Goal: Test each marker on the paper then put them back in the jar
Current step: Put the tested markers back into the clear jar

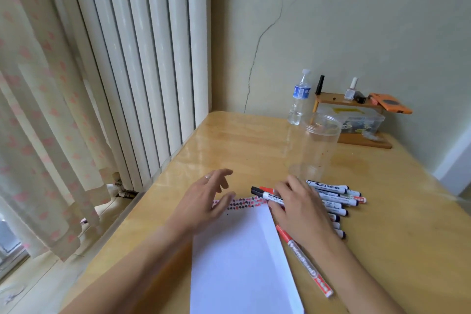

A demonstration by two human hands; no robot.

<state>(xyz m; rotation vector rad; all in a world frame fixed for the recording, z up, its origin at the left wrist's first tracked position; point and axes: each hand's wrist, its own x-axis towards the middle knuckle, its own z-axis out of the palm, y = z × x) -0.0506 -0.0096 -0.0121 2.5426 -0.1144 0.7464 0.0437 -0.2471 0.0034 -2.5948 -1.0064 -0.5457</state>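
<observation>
While the right hand (300, 206) rests flat over the markers (334, 201), its grip wide and holding nothing, the next move is likely picking one; the jar (318, 145) stands beyond the fingers.

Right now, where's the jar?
In the head view the clear jar stands upright and empty on the table, right of centre, just behind the pile of markers and in front of the water bottle.
</observation>
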